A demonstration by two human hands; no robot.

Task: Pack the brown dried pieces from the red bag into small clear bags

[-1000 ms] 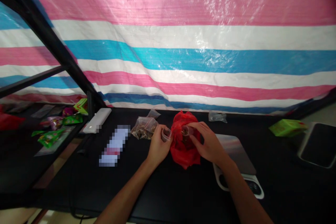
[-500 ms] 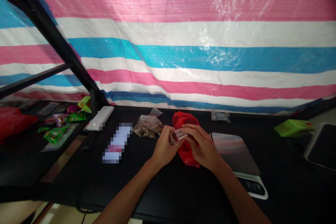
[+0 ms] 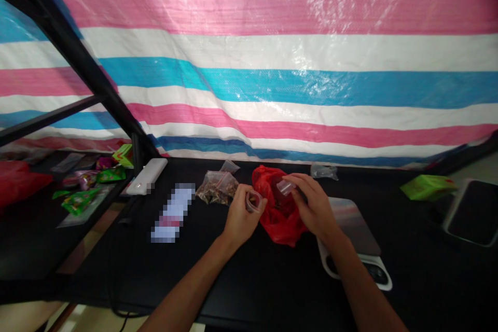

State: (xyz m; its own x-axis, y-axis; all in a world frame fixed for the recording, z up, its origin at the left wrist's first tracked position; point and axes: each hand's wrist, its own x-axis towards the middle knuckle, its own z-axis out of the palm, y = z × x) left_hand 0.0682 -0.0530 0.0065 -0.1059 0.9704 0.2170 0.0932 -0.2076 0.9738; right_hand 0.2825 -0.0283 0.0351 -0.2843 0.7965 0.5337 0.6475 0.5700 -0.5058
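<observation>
My left hand [image 3: 241,218] is closed around a small clear plastic bag [image 3: 254,201], its mouth spread and facing up. Between the fingers of my right hand [image 3: 314,203] is a small clear plastic cup-like piece [image 3: 286,187], held over the opened red plastic bag [image 3: 283,231]. What lies in the red bag is dark and hard to make out. Just beyond my left hand, zip bags filled with brown dried bits [image 3: 216,188] rest on the black table [image 3: 249,285].
A digital scale [image 3: 356,233] stands right of the red bag. Farther right are a green box [image 3: 428,188] and a phone-like device [image 3: 472,212]. A white bar-shaped device [image 3: 148,176] and a blurred-out strip [image 3: 173,212] lie left. Crumpled clear plastic [image 3: 323,171] lies behind.
My right hand has moved right, from the clear bag's mouth to above the red bag, carrying the clear piece. The red bag's opening now shows more. My left hand stays nearly in place.
</observation>
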